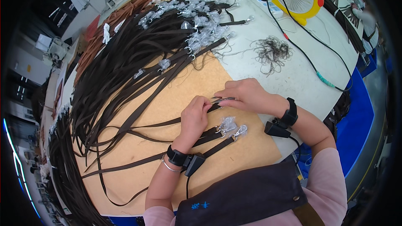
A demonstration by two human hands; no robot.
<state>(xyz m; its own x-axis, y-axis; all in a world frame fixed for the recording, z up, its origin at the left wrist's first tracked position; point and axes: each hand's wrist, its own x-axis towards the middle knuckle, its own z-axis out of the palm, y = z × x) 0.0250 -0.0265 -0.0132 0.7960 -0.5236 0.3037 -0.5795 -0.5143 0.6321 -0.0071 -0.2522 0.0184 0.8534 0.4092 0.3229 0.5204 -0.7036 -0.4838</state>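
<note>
Head view: the left hand (194,115) pinches a dark strap (163,122), which trails toward nine o'clock; the right hand (247,93) grips small scissors (227,99) close beside. Whether the blades touch the strap is hard to tell. From the hands, piled straps (125,54) lie at ten o'clock, tangled threads (273,53) at two.

The left hand (194,115) and right hand (248,94) are bare. Each wrist wears a black band, the left one (176,157) and the right one (290,112), with a black angular box, left (195,164) and right (276,130), trailing a thin black cable (187,188). A slim silver bangle (168,167) circles the left wrist. The short sleeves (328,175) are pale pink. Over them goes a dark apron (247,192) with small bright-blue markings (200,205), a round brass-coloured stud (296,198) and a brown strap (307,214).
</note>
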